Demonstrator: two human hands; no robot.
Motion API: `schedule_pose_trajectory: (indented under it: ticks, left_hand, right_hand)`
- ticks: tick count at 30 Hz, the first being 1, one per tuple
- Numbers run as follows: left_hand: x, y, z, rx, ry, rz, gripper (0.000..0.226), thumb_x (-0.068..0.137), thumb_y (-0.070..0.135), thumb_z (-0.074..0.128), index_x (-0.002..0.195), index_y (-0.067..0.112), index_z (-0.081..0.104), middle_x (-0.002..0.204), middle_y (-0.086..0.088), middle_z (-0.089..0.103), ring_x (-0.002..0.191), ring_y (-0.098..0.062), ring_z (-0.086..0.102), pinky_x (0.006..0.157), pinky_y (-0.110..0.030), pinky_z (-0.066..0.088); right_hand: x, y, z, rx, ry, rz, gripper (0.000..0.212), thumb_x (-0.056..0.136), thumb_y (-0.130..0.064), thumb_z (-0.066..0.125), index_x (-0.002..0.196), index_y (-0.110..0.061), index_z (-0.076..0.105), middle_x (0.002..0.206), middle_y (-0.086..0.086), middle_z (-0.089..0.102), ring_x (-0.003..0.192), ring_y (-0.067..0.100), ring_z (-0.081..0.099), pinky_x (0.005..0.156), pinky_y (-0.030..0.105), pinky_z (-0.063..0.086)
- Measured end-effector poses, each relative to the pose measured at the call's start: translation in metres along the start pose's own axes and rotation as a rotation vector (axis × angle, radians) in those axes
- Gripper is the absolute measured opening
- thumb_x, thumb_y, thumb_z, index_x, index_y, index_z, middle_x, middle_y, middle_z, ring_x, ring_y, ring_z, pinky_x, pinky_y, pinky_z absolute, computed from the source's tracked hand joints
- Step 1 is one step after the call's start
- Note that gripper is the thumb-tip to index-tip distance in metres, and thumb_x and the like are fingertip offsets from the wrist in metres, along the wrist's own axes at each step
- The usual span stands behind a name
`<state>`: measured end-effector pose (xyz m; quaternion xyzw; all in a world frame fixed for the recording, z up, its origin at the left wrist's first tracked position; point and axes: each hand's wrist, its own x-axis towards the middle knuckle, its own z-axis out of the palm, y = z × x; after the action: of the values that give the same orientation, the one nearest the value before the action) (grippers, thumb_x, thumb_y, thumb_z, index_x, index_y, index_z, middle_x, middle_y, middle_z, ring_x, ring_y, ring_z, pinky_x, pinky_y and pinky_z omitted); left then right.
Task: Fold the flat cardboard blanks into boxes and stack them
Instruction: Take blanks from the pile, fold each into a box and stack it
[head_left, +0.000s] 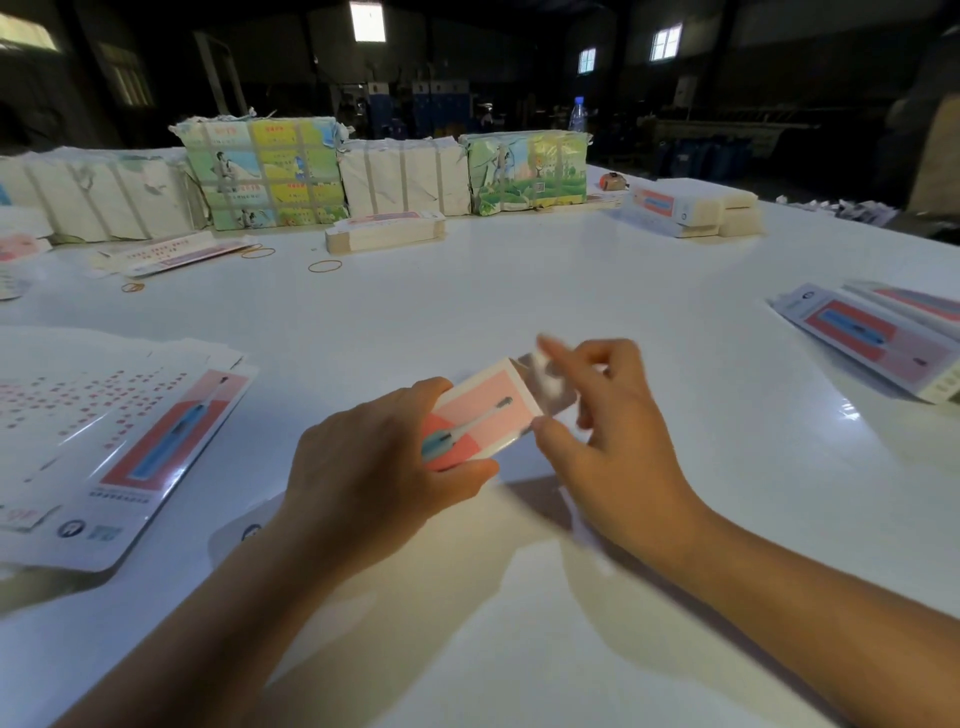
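A pink and white box (480, 413) with a blue toothbrush picture is held just above the white table (519, 301) in the middle foreground. My left hand (374, 467) grips its near end, thumb under the long edge. My right hand (613, 426) is at its far end, fingers on the blurred end flap (545, 376), thumb against the box's corner. A pile of flat blanks (156, 441) lies at the left. Folded boxes (872, 338) lie stacked at the right.
Taped paper bundles (265, 171) line the table's far side. A stack of blanks (384, 234) sits in front of them, another stack (691, 205) at the far right. Rubber bands (324, 266) lie on the table. A water bottle (577, 114) stands behind.
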<state>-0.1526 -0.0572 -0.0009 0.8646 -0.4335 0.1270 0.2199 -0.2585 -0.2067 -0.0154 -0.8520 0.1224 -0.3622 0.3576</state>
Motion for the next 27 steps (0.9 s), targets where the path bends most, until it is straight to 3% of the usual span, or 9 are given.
schedule_pose_trajectory:
  ticks: [3, 5, 7, 9, 12, 15, 18, 23, 27]
  left_hand:
    - [-0.001, 0.000, -0.003, -0.053, 0.040, -0.017, 0.061, 0.062, 0.067, 0.043, 0.111, 0.032, 0.052, 0.101, 0.012, 0.065, 0.081, -0.023, 0.062, 0.072, -0.035, 0.053]
    - [-0.002, 0.002, -0.003, -0.075, 0.032, 0.001, 0.062, 0.063, 0.068, 0.044, 0.113, 0.033, 0.052, 0.098, 0.014, 0.064, 0.076, -0.018, 0.060, 0.068, -0.030, 0.052]
    - [-0.004, 0.005, -0.002, -0.081, 0.012, 0.018, 0.066, 0.062, 0.070, 0.043, 0.117, 0.034, 0.052, 0.096, 0.016, 0.062, 0.075, -0.015, 0.058, 0.067, -0.028, 0.050]
    - [-0.004, 0.006, -0.002, -0.095, -0.009, 0.002, 0.067, 0.061, 0.072, 0.040, 0.115, 0.034, 0.051, 0.096, 0.015, 0.063, 0.079, -0.017, 0.061, 0.071, -0.034, 0.053]
    - [-0.005, 0.008, 0.000, -0.112, 0.008, -0.002, 0.062, 0.062, 0.072, 0.036, 0.108, 0.032, 0.051, 0.086, 0.016, 0.059, 0.076, -0.018, 0.061, 0.071, -0.035, 0.054]
    - [-0.004, 0.013, 0.003, -0.017, 0.033, -0.030, 0.059, 0.065, 0.072, 0.035, 0.105, 0.032, 0.050, 0.082, 0.015, 0.054, 0.073, -0.016, 0.054, 0.067, -0.027, 0.046]
    - [-0.006, 0.013, 0.003, 0.033, 0.012, -0.032, 0.054, 0.067, 0.068, 0.040, 0.107, 0.032, 0.047, 0.082, 0.016, 0.045, 0.073, -0.015, 0.051, 0.067, -0.025, 0.044]
    - [-0.006, 0.010, 0.001, 0.061, 0.014, -0.041, 0.051, 0.066, 0.068, 0.041, 0.104, 0.033, 0.044, 0.085, 0.014, 0.053, 0.070, -0.017, 0.045, 0.062, -0.026, 0.039]
    - [-0.006, 0.009, 0.002, 0.085, 0.057, 0.020, 0.058, 0.070, 0.068, 0.047, 0.118, 0.035, 0.044, 0.100, 0.013, 0.061, 0.080, -0.016, 0.054, 0.061, -0.023, 0.035]
  right_hand:
    - [0.004, 0.003, -0.004, 0.131, 0.062, 0.126, 0.088, 0.079, -0.028, 0.073, 0.145, -0.042, 0.017, 0.127, -0.019, 0.029, 0.103, -0.005, 0.044, 0.079, 0.011, 0.045]
    - [0.008, 0.001, -0.004, 0.665, -0.090, 0.419, 0.090, 0.073, -0.008, 0.076, 0.143, -0.034, 0.024, 0.135, -0.003, 0.046, 0.108, 0.011, 0.057, 0.080, 0.031, 0.055]
    - [0.011, -0.004, -0.001, 1.073, -0.246, 0.547, 0.066, 0.068, 0.000, 0.070, 0.129, -0.011, 0.047, 0.122, 0.015, 0.062, 0.100, 0.030, 0.064, 0.082, 0.043, 0.056]
    - [0.010, -0.006, 0.000, 1.028, -0.210, 0.479, 0.041, 0.069, 0.004, 0.068, 0.108, -0.005, 0.060, 0.103, 0.020, 0.067, 0.091, 0.033, 0.067, 0.082, 0.042, 0.057]
    - [0.002, -0.004, 0.002, 0.645, -0.053, 0.223, 0.023, 0.083, 0.000, 0.064, 0.097, -0.019, 0.066, 0.088, 0.007, 0.070, 0.083, 0.023, 0.068, 0.079, 0.035, 0.057]
    - [-0.006, -0.005, 0.006, 0.118, -0.024, -0.081, 0.024, 0.092, -0.020, 0.047, 0.110, -0.025, 0.061, 0.074, -0.008, 0.064, 0.069, 0.004, 0.057, 0.066, 0.007, 0.042]
    - [-0.008, -0.001, 0.011, -0.166, -0.073, -0.142, 0.047, 0.093, -0.033, 0.034, 0.134, -0.017, 0.050, 0.086, -0.011, 0.058, 0.075, 0.005, 0.047, 0.069, 0.004, 0.036]
    - [0.002, -0.005, 0.003, 0.577, -0.098, 0.259, 0.033, 0.097, -0.028, 0.049, 0.087, -0.008, 0.073, 0.089, 0.016, 0.071, 0.086, 0.029, 0.066, 0.087, 0.040, 0.054]
    - [0.009, 0.000, 0.001, 0.859, -0.101, 0.437, 0.028, 0.090, -0.003, 0.055, 0.117, -0.005, 0.064, 0.098, 0.012, 0.071, 0.088, 0.021, 0.068, 0.086, 0.035, 0.056]
